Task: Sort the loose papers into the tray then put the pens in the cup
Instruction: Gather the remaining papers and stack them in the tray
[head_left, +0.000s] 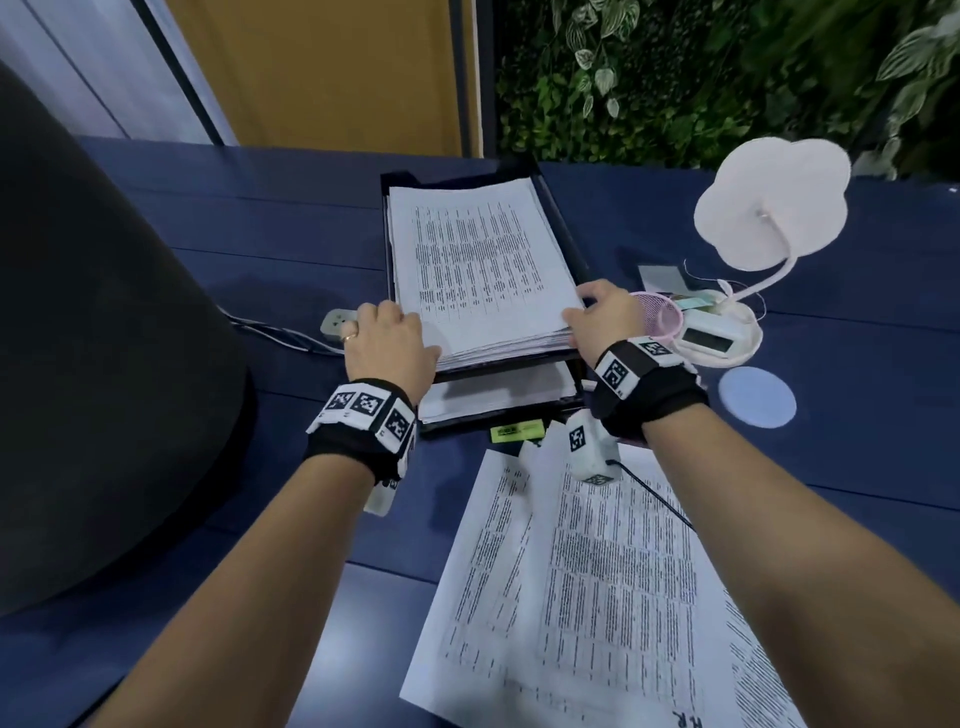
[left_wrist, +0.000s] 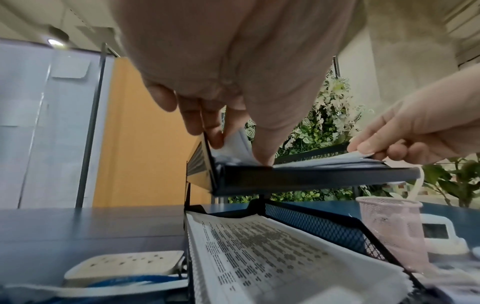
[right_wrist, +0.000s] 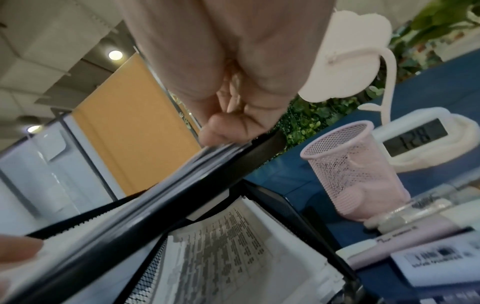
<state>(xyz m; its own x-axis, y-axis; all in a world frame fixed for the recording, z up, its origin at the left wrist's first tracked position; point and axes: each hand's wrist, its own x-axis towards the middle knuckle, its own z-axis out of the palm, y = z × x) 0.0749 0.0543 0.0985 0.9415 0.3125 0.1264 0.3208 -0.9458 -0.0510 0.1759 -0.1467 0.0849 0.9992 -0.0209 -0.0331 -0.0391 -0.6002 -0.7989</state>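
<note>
Both hands are up at the black mesh two-tier paper tray (head_left: 563, 218), and this looks like a squaring-up. The left hand (head_left: 389, 340) has its fingers curled over the near left corner of the thick stack of printed white sheets (head_left: 478, 265) in the tray's upper tier; the right hand (head_left: 605, 317) pinches the stack's near right corner, thumb on top. The tray's lower tier holds sheets too. So the sorting seems well along but not finished: a loose spread of printed papers (head_left: 582, 587) lies on the dark blue desk (head_left: 291, 234) in front of the tray. The pens look untouched: a yellow highlighter (head_left: 517, 432) lies just in front of the tray, and the pink mesh cup (right_wrist: 350, 170) to the tray's right appears empty.
</note>
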